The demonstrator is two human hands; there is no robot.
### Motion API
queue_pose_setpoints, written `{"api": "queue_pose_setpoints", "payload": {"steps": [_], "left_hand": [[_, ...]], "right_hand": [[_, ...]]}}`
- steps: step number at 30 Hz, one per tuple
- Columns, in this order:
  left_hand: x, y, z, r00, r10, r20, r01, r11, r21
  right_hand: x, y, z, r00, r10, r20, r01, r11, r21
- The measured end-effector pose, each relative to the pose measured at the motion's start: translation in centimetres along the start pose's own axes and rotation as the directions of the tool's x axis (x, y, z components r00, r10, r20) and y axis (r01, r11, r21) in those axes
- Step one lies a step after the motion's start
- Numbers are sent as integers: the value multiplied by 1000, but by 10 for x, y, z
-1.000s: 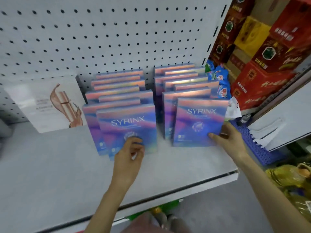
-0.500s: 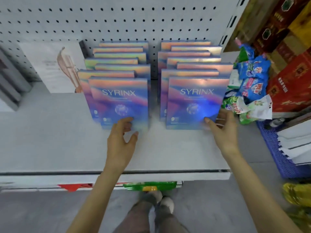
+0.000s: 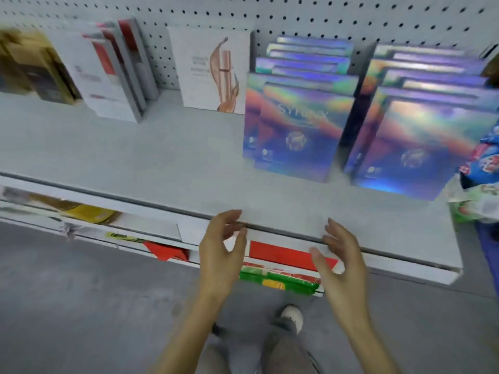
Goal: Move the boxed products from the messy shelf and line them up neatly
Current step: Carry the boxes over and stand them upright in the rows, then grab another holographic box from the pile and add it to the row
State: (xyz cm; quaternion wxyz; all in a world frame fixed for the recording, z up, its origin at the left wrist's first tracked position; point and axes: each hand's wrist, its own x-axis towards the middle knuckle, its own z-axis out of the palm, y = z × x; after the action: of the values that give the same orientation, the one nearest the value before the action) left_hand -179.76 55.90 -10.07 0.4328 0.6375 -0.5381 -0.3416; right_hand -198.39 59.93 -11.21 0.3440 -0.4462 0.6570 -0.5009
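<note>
Grey shelf (image 3: 162,163) edge: left hand (image 3: 220,255), right hand (image 3: 341,261) fingers loosely spread, empty, clear of boxes (image 3: 297,130).

Both hands, left hand (image 3: 220,249) and right hand (image 3: 341,255), hover empty at the shelf (image 3: 135,157) edge; two rows of holographic boxes (image 3: 294,130) stand behind.

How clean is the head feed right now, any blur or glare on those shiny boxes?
Head view: motion blur smears the far-left boxes and softens the lettering on the left row of holographic boxes; rainbow glare washes the right row's front box; the wide lens bows the shelf edge; the left hand and right hand look fairly sharp.
</note>
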Motion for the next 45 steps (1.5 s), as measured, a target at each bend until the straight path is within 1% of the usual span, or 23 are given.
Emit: {"api": "queue_pose_setpoints", "payload": {"steps": [2,4,7,10,12,14,16,19,21,25,28,31,34,37,39,41,43,45], "left_hand": [[-13,-18,-35,1000,-3,14,3,1000,20],[-23,-41,-82,999,-23,27,22,999,31],[-24,-79,-175,999,-45,3,45,997,68],[-25,-117,-280,991,-77,-110,88,991,100],[-31,-140,-345,972,-128,-195,146,986,80],[-40,-161,-400,944,-177,-277,200,978,55],[-51,-177,-442,907,-224,-358,245,969,16],[-63,-199,-479,870,-286,-402,290,956,-50],[-69,-214,-493,855,-332,-399,327,941,-83],[-76,-236,-511,799,-428,-422,397,903,-165],[-67,-252,-532,774,-460,-435,420,887,-191],[-40,-276,-566,758,-463,-459,432,884,-179],[5,-300,-611,750,-443,-491,430,891,-147],[64,-315,-665,773,-384,-505,397,914,-86],[104,-316,-706,798,-326,-508,364,931,-25],[141,-315,-743,816,-267,-512,325,945,25],[175,-314,-773,833,-205,-513,291,952,91],[206,-316,-790,846,-177,-503,270,956,117]], "right_hand": [[-24,-4,45,991,25,132,-20,999,-37],[-47,-13,94,971,31,235,-8,995,-99],[-80,-36,171,940,26,339,18,992,-124],[-111,-60,252,907,39,419,-5,997,-82],[-132,-78,303,881,68,469,-57,998,-38],[-150,-99,347,834,73,547,-88,996,0],[-166,-118,382,783,44,620,-51,999,-7],[-184,-141,423,728,17,685,14,999,-40],[-193,-149,448,704,-4,710,76,995,-71],[-207,-156,496,630,-11,777,183,974,-135],[-207,-161,540,596,-5,803,193,972,-137],[-201,-169,595,573,-33,819,181,980,-87],[-186,-181,660,587,-48,808,116,993,-25],[-166,-204,730,633,-65,771,85,996,13],[-149,-225,770,676,-88,732,76,996,50],[-129,-246,804,727,-128,675,114,991,65],[-107,-266,832,802,-145,580,160,987,26],[-86,-280,854,861,-150,485,187,982,-29]]}}
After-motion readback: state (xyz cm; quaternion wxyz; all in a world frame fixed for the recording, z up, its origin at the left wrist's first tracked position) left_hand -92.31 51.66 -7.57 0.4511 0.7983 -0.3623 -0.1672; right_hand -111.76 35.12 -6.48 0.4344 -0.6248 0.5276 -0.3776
